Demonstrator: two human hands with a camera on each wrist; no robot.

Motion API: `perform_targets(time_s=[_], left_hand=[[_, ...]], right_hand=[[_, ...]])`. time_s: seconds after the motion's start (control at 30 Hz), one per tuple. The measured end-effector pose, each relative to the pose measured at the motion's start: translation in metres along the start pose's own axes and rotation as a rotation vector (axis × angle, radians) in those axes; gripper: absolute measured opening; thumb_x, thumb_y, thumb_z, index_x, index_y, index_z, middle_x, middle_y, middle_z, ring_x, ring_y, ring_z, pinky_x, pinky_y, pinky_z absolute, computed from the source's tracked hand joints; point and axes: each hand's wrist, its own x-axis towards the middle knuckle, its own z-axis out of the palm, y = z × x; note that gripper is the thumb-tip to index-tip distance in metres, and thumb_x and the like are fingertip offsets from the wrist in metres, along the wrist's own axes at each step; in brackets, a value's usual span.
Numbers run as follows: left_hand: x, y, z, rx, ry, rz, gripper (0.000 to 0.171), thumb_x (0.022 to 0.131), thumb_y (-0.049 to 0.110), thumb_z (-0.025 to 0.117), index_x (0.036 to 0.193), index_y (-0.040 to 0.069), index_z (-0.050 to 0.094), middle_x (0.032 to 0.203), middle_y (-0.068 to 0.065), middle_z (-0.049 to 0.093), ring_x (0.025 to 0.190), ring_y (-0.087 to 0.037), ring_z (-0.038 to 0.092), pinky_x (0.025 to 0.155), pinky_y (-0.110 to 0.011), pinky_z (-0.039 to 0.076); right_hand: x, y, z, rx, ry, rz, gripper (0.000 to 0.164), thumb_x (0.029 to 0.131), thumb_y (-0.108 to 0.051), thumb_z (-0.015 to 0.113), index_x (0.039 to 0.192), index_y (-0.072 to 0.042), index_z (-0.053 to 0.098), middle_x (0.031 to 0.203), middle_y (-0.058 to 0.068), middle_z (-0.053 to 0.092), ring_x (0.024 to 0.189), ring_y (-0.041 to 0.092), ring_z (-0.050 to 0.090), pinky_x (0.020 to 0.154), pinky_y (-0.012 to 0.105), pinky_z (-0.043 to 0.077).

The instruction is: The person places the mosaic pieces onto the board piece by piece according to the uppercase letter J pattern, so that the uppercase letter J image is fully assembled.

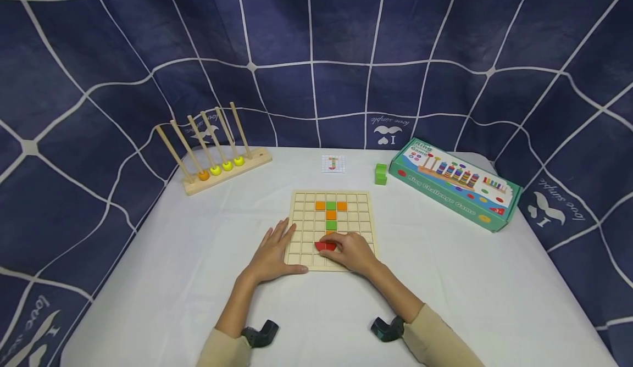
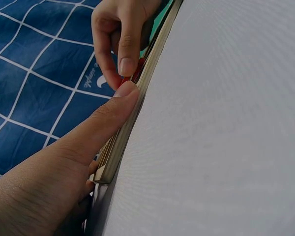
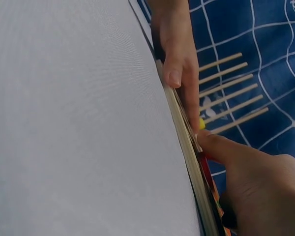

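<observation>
A wooden grid board lies on the white table. Orange and green square tiles form a T shape on it. Close to the board's near edge are red tiles, the left one with a rounded side. My right hand pinches a red tile between thumb and index finger, low over the grid; its fingers partly hide the tiles there. My left hand rests on the board's left side, fingers extended, with the thumb along the near edge.
A small pattern card lies behind the board. Green blocks stand to its right, beside a Ring Challenge Game box. At the back left is a wooden peg rack with yellow and orange beads. A blue checked curtain surrounds the table.
</observation>
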Motion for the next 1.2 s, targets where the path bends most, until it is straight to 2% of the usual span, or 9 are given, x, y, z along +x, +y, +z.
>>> perform_targets(time_s=[0.63,0.93,1.2], left_hand=[[-0.0005,0.002,-0.0017,0.004,-0.008,0.011,0.118,0.059,0.073,0.067,0.145,0.005,0.025,0.153,-0.013,0.012,0.14,-0.023,0.005,0.112,-0.04,0.002],[0.0003,0.0016,-0.0006,-0.001,0.012,0.023,0.117,0.059,0.072,0.068,0.145,0.004,0.027,0.152,-0.014,0.015,0.14,-0.024,0.007,0.112,-0.041,0.003],[0.0006,0.0009,-0.0009,0.013,0.001,0.009,0.118,0.059,0.074,0.066,0.146,0.005,0.026,0.153,-0.012,0.013,0.14,-0.023,0.006,0.112,-0.038,0.002]], right_hand=[[0.0,0.0031,0.005,-0.059,0.031,-0.021,0.032,0.076,-0.043,0.073,0.097,-0.019,0.072,0.046,-0.02,0.035,0.043,-0.001,0.025,0.05,0.018,0.033],[-0.0003,0.0048,0.0056,-0.06,0.038,-0.014,0.033,0.075,-0.044,0.073,0.097,-0.019,0.072,0.05,-0.019,0.041,0.045,-0.001,0.025,0.05,0.018,0.032],[0.0,0.0039,0.0061,-0.053,0.035,-0.017,0.033,0.076,-0.044,0.073,0.097,-0.019,0.072,0.052,-0.018,0.046,0.045,-0.001,0.026,0.05,0.018,0.033]])
